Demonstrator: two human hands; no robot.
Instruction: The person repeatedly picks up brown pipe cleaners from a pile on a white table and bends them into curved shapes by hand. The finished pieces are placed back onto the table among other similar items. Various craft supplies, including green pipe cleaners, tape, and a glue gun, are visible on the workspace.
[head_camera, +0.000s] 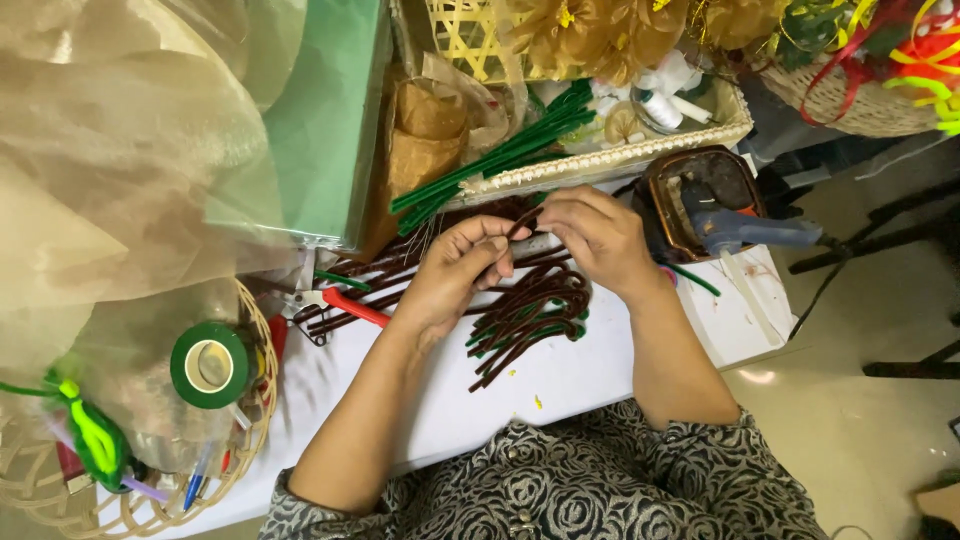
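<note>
1. The white table (600, 370) is crowded at the back, where a tray (640, 150) of green stems (500, 160) sits. There is bare table near the front edge.
2. A pile of brown fuzzy wires (530, 315) lies under the hands. Red pliers (345, 303) lie just to its left.
3. The left hand (455, 270) and right hand (600, 235) meet above the pile.
4. Both hands pinch one brown fuzzy wire (522, 222) with their fingertips.
5. Both wrists bend in.
</note>
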